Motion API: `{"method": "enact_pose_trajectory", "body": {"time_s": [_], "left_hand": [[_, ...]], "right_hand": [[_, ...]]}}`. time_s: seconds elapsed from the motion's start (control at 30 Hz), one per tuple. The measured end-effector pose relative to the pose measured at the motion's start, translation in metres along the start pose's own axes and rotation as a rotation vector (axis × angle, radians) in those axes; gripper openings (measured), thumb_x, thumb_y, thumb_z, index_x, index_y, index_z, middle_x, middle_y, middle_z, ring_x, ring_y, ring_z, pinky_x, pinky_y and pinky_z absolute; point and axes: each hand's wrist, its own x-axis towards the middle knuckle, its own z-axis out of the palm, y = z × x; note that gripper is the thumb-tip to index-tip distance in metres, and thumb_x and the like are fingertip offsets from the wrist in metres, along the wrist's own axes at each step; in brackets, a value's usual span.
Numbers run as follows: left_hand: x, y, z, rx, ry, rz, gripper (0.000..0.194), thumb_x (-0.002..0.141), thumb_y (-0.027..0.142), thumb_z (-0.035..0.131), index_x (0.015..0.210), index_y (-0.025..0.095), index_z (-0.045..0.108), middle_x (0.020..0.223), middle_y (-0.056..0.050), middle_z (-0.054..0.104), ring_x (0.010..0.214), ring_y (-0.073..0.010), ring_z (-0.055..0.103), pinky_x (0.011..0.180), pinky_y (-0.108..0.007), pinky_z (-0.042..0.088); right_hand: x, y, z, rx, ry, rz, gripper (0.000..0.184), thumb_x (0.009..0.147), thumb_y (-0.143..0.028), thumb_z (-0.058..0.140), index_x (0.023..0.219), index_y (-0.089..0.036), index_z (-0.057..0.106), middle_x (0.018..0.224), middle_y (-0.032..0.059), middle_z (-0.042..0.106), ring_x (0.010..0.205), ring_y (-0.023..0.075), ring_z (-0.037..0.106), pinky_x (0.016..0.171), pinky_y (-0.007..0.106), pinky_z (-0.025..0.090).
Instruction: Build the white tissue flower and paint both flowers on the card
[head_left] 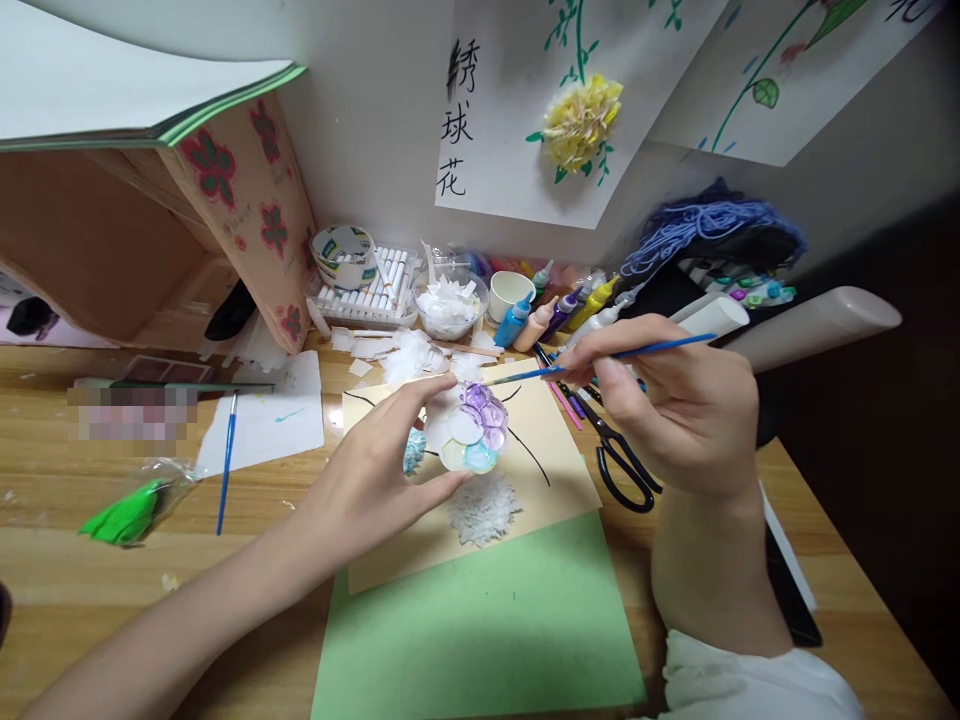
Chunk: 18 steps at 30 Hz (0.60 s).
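Observation:
My left hand (375, 465) grips a round craft flower (466, 428) by its edge, thumb below and fingers above. The flower is built of overlapping discs, some purple, one light blue, others white or pale. In my right hand (675, 400) a thin blue paintbrush (637, 350) is pinched, its tip at the flower's upper edge. Beneath them lies a cream sheet (547, 500) with black drawn lines. On it are a white ruffled flower (484, 508) and a light blue one (414, 452), partly hidden by my left hand. A green sheet (480, 630) lies under the cream one.
Black scissors (626, 465) and pens lie right of the cream sheet. Behind stand paint bottles (514, 320), a paper cup (511, 295), a bowl of white scraps (450, 305) and a marker case (367, 285). Another brush (226, 470) and a green bag (127, 512) lie left.

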Motion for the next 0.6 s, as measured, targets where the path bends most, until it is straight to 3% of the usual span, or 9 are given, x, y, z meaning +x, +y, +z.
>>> {"method": "enact_pose_trajectory", "body": {"time_s": [0.6], "left_hand": [[0.0003,-0.0019,0.002,-0.006,0.003,0.009,0.065,0.075,0.029,0.07,0.132,0.025,0.038,0.122,-0.007,0.058,0.105,-0.0219,0.057,0.09,-0.035,0.048]], "right_hand": [[-0.0006,-0.0006,-0.0017,-0.015,-0.051,0.0,0.016,0.085,-0.016,0.051,0.086,-0.026,0.064,0.077,-0.001,0.068,0.066,0.0143,0.063,0.065,0.029,0.054]]}}
